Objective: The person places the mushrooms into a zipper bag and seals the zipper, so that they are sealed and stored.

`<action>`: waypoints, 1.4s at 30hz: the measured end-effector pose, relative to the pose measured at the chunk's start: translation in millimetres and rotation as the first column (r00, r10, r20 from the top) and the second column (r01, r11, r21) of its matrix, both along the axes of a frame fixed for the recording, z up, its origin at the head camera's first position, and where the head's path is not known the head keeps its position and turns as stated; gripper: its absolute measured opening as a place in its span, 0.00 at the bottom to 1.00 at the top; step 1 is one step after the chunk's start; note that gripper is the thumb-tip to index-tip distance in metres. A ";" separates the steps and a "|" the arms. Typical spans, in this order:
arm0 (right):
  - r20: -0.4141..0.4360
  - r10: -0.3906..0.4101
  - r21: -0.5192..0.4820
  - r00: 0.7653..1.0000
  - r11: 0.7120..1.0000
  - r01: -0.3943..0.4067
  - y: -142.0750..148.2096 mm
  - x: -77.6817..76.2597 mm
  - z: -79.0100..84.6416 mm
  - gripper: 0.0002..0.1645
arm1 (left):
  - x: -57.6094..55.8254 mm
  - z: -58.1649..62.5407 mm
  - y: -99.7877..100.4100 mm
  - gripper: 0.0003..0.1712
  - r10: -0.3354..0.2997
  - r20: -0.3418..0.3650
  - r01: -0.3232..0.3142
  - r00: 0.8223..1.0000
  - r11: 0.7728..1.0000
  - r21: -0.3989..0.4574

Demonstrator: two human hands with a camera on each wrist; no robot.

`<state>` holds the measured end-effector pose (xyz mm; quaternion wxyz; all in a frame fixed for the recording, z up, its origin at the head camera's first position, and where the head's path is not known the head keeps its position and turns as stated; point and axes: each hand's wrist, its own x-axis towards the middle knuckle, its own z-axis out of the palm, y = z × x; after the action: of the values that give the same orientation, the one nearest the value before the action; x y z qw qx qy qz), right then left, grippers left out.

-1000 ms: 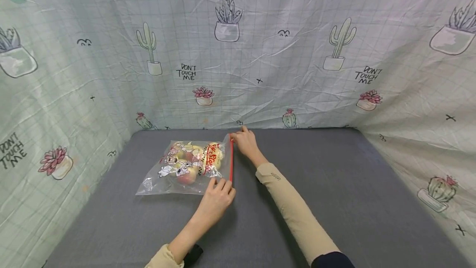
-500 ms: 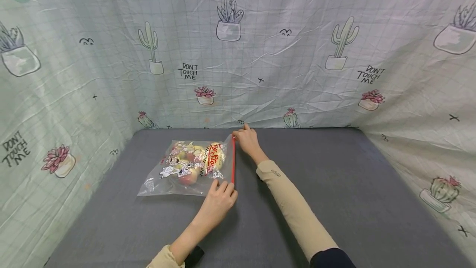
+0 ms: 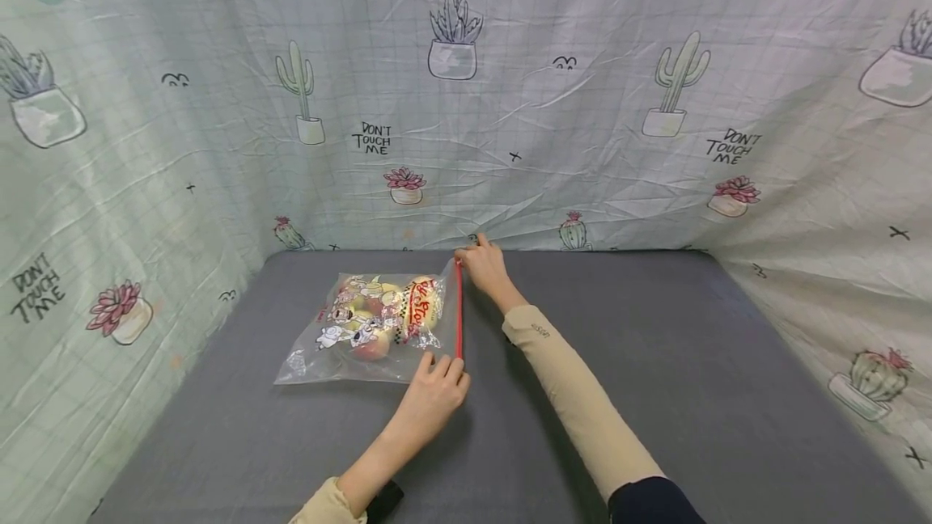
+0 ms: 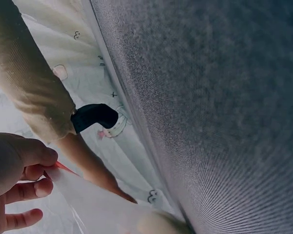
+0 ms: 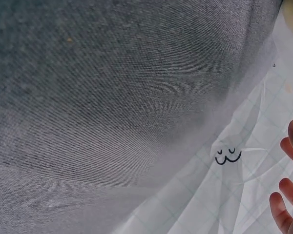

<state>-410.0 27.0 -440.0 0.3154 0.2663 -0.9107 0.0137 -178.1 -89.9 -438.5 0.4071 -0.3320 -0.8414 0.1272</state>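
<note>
A clear printed zip bag with a red seal strip lies on the grey table, its strip edge toward the right. Inside it are several round fruits, yellow and red, that look like apples. My left hand pinches the near end of the strip edge; the left wrist view shows thumb and index finger on the bag's red corner. At the far end of the strip my right hand pinches the other corner. Only some fingertips of that hand show in the right wrist view.
Behind and beside the grey table hangs a pale curtain printed with cacti and lettering. Its back fold meets the table edge just beyond my right hand. A black wrist mount sits on the right sleeve.
Both hands keep hold of the bag's strip edge. Bag, hands and background shift slightly right together in the head view. The strip now looks straight between the hands.
</note>
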 end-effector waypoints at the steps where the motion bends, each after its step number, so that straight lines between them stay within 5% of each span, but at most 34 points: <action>1: -0.003 -0.002 0.004 1.000 1.000 0.002 -0.2 0.1 0.9 0.07 | -0.2 -0.2 0.4 0.11 0.002 -0.006 -0.002 1.000 1.000 -0.002; 10: 0.018 -0.051 0.024 0.999 0.998 0.050 -3.4 0.7 6.5 0.10 | -2.0 -1.2 2.3 0.13 0.020 -0.002 -0.020 1.000 1.000 -0.003; 17: 0.022 -0.005 0.006 1.000 1.000 0.005 -6.2 -2.4 16.2 0.08 | -5.9 -2.8 3.7 0.16 0.059 0.054 -0.059 0.997 0.998 -0.002; 26: 0.172 0.027 -0.048 0.985 0.999 -0.019 -1.9 -4.8 10.8 0.08 | -5.4 -0.1 5.1 0.13 0.090 0.081 -0.088 0.993 0.996 -0.027; 31: 0.294 0.051 -0.163 0.955 0.987 -0.003 -0.1 -4.7 8.0 0.11 | -6.8 2.5 7.4 0.05 0.105 0.102 -0.102 0.989 0.994 -0.029; 42: 0.534 0.054 -0.194 0.844 0.979 0.060 3.7 -1.4 2.7 0.21 | -20.6 1.0 19.0 0.05 0.113 0.145 -0.104 0.983 0.992 -0.068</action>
<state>-411.4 30.7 -437.2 0.0740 0.2168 -0.9567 0.1798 -198.7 -71.0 -437.5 0.3255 -0.3062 -0.8820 0.1495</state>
